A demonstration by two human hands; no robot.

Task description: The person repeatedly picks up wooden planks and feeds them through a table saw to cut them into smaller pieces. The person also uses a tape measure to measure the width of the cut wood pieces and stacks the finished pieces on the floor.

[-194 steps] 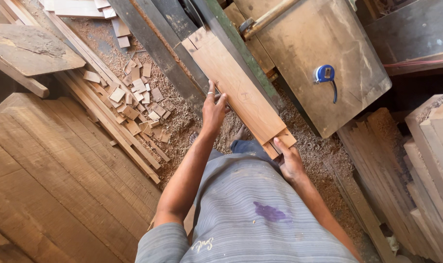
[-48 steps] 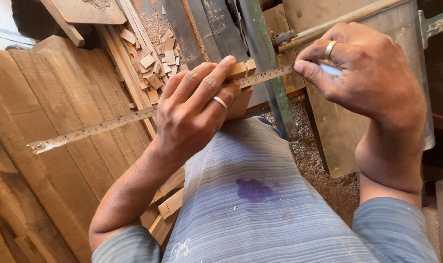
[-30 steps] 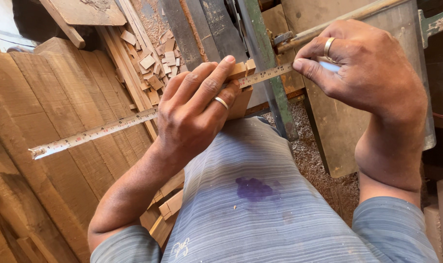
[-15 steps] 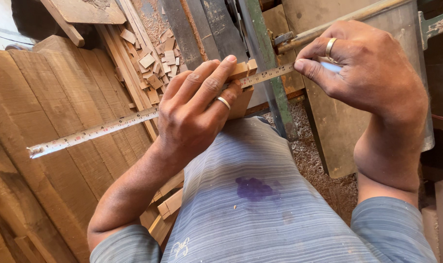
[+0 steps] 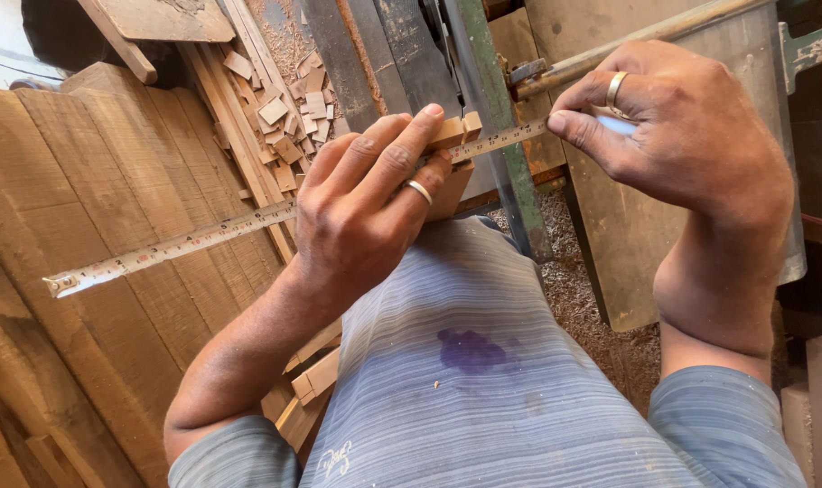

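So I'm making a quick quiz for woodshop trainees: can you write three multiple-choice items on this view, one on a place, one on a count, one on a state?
1. Where does the tape measure end?
A. over the wooden planks on the person's left
B. on the shirt
C. in the sawdust

2. How many rings show on the two hands?
A. none
B. one
C. two

3. What is the left hand doing?
A. hanging free
B. pressing the tape against a small wood piece
C. gripping a hammer

Answers: 1 A, the hooked tip lies over the planks. 2 C, one ring on the left hand and one on the right hand. 3 B, its fingers lie across tape and wood together.
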